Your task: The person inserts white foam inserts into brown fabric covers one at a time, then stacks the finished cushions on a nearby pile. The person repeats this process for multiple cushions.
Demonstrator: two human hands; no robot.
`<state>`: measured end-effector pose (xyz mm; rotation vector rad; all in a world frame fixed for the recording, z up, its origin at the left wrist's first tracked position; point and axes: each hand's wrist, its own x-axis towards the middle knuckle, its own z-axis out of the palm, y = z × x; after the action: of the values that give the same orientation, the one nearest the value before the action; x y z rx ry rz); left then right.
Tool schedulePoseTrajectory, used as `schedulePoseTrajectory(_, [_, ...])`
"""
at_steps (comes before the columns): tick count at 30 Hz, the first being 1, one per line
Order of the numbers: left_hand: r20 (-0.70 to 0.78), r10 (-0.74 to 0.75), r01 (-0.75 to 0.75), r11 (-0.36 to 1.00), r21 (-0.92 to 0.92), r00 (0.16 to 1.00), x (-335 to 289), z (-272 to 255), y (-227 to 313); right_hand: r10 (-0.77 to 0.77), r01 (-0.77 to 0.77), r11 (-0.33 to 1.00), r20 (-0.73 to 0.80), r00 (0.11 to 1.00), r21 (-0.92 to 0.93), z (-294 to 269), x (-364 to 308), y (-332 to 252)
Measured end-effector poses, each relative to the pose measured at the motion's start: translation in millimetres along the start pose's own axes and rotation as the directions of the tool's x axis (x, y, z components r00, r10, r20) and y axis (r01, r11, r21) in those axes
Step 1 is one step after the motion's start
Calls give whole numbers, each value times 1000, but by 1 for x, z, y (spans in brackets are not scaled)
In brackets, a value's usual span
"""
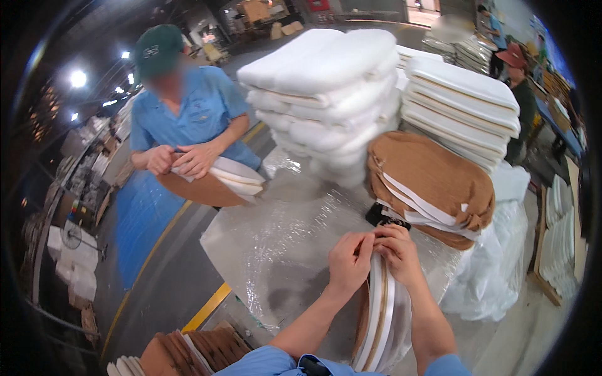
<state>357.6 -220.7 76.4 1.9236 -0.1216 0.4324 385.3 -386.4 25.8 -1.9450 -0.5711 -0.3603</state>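
Standing on edge in front of me is a cushion (379,313) with brown fabric on its left side, white bands along its edge and a tan strip running between them. Both hands meet at its far end. My left hand (351,258) is closed, its fingers pinching the cover there. Beside it, my right hand (397,247) is closed too, thumb and fingers bent over the same end. The exact bit between the fingertips is hidden. Just beyond lies a small black object (381,215), partly covered, near a pile of brown fabric covers (433,182) with white strips.
The table (269,244) is wrapped in clear plastic. Tall stacks of white cushions (320,81) and thinner white pads (461,106) stand at the back. Across the left corner, a co-worker (194,119) holds a brown and white cushion (216,182). Brown cushions (188,351) sit at lower left.
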Motion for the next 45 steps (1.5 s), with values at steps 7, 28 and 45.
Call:
schedulePoseTrajectory(7, [628, 53, 223, 909, -352, 776, 86, 30, -12, 80, -68, 978, -50, 996, 199, 33, -5, -8])
schedulePoseTrajectory(28, [493, -193, 529, 351, -773, 849, 38, 89, -136, 561, -544, 586, 184, 807, 600, 37, 74, 52])
schedulePoseTrajectory(45, [418, -221, 458, 619, -637, 881, 36, 29, -141, 87, -56, 938, -77, 993, 341, 65, 61, 44])
